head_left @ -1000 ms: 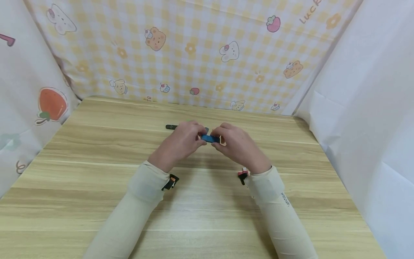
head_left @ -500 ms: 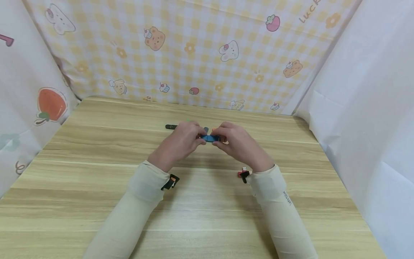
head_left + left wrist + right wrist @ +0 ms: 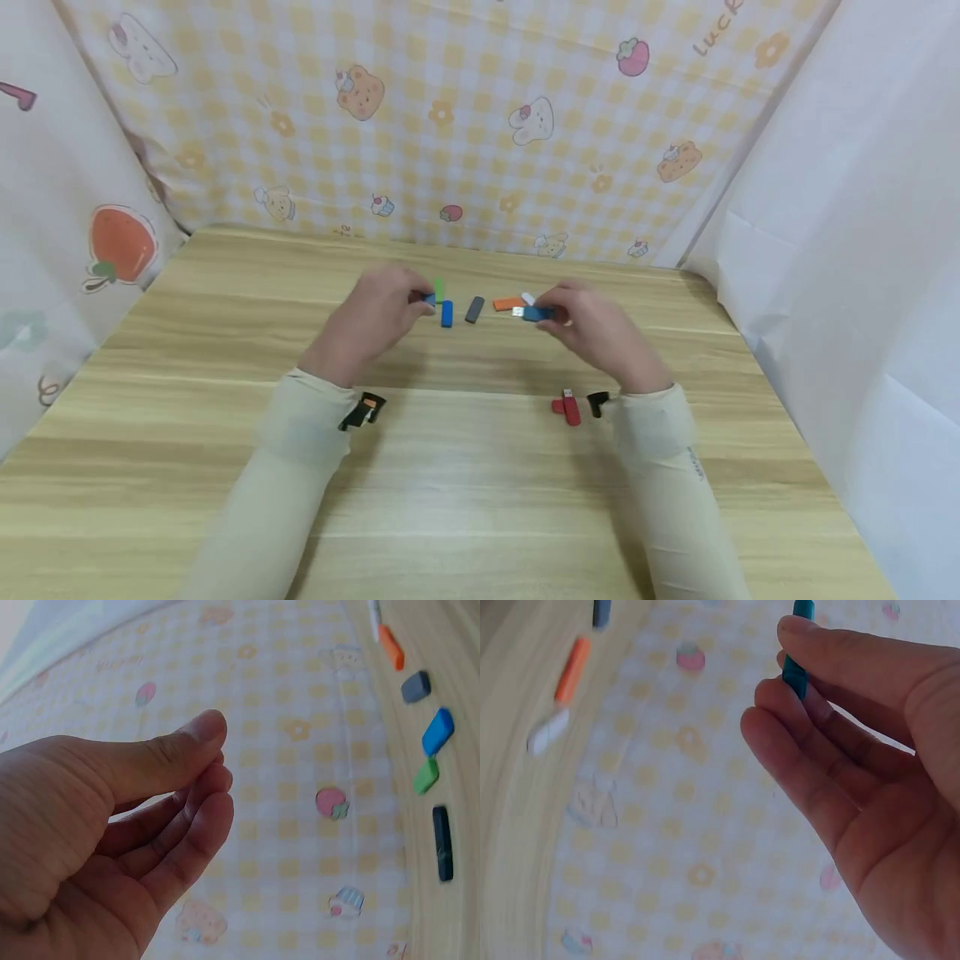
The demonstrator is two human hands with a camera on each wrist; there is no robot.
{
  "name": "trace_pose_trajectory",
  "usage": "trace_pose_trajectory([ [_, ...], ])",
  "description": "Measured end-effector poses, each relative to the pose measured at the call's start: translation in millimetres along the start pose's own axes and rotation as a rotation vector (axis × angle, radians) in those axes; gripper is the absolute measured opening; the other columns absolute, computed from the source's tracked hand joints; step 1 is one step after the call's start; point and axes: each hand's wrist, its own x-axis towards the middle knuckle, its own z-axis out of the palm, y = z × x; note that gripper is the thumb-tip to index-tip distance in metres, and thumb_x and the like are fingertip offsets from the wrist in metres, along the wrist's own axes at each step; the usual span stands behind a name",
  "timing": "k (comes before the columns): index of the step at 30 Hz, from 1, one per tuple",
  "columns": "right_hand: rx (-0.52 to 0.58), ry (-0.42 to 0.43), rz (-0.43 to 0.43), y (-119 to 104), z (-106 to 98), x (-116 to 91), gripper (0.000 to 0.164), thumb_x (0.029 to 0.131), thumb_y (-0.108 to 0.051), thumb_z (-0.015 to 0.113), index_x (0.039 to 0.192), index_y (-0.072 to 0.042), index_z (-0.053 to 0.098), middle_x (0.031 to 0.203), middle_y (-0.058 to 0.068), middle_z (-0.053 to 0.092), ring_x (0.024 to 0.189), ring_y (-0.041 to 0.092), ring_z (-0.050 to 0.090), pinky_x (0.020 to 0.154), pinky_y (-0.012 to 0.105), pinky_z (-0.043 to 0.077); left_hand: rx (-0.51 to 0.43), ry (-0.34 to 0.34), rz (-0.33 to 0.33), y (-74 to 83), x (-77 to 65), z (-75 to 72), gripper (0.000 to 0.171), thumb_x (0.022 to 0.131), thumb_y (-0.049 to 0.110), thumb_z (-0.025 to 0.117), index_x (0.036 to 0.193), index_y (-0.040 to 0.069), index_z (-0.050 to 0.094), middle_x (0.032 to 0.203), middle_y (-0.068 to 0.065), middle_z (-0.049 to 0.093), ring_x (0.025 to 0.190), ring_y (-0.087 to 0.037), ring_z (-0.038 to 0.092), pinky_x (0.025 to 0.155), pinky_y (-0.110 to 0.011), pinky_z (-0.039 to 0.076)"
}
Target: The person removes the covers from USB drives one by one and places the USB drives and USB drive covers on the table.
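My right hand (image 3: 600, 333) pinches a teal-blue USB flash drive (image 3: 537, 314), its metal plug bare and pointing left. In the right wrist view the drive's teal body (image 3: 795, 679) sits between thumb and fingers. My left hand (image 3: 366, 321) pinches a small blue cap (image 3: 430, 299) at its fingertips; in the left wrist view the fingers hide that cap. The two hands are apart above the table. Just right of the left hand lie a blue stick (image 3: 447, 314) and a green one (image 3: 438, 290).
A grey stick (image 3: 475, 309), an orange one (image 3: 507, 304) and a white one (image 3: 528, 298) lie between the hands. Nearer me, a red USB drive (image 3: 572, 409) lies beside a red cap (image 3: 557, 407). The left wrist view shows a black stick (image 3: 443, 844). A patterned curtain (image 3: 442, 142) stands behind the table.
The hands were together on the blue drive. They have drawn apart, the left hand going left with the cap, the right hand going right with the drive, whose plug now shows.
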Motion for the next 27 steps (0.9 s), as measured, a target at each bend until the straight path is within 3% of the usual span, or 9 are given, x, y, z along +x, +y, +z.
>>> trace_pose_trajectory([
  [2, -0.011, 0.017, 0.033, 6.5, -5.5, -2.9, 0.021, 0.096, -0.005, 0.082, 0.117, 0.0, 0.079, 0.11, 0.012, 0.074, 0.092, 0.024, 0.068, 0.082, 0.039, 0.061, -0.006, 0.038, -0.006, -5.4, -1.9, -5.8, 0.016, 0.092, 0.0, 0.083, 0.107, -0.007, 0.081, 0.106, -0.021, 0.081, 0.093, -0.03, 0.078, 0.084, -0.041, 0.067],
  [7, -0.008, 0.05, -0.002, 9.5, -9.2, -3.5, 0.019, 0.096, -0.006, 0.082, 0.114, -0.001, 0.08, 0.106, 0.011, 0.075, 0.088, 0.023, 0.068, 0.079, 0.037, 0.06, -0.029, 0.059, 0.007, -7.2, -1.9, -9.3, 0.015, 0.093, 0.0, 0.082, 0.107, -0.007, 0.081, 0.105, -0.022, 0.08, 0.091, -0.03, 0.078, 0.083, -0.041, 0.067],
  [19, 0.03, 0.032, 0.027, 4.3, -6.0, -2.5, 0.018, 0.097, -0.007, 0.081, 0.113, -0.001, 0.078, 0.106, 0.011, 0.074, 0.089, 0.023, 0.068, 0.08, 0.037, 0.061, -0.049, 0.039, -0.01, -2.0, -0.4, -3.3, 0.014, 0.093, 0.001, 0.083, 0.105, -0.006, 0.081, 0.101, -0.019, 0.08, 0.089, -0.029, 0.072, 0.083, -0.041, 0.065],
  [27, 0.061, -0.003, 0.076, 4.4, -6.0, -3.2, 0.013, 0.1, -0.01, 0.076, 0.108, -0.006, 0.067, 0.093, 0.008, 0.069, 0.079, 0.021, 0.062, 0.071, 0.034, 0.056, -0.049, 0.02, -0.029, -1.8, 0.4, -1.0, 0.015, 0.095, 0.002, 0.082, 0.107, -0.006, 0.081, 0.102, -0.019, 0.079, 0.091, -0.03, 0.073, 0.083, -0.04, 0.065],
])
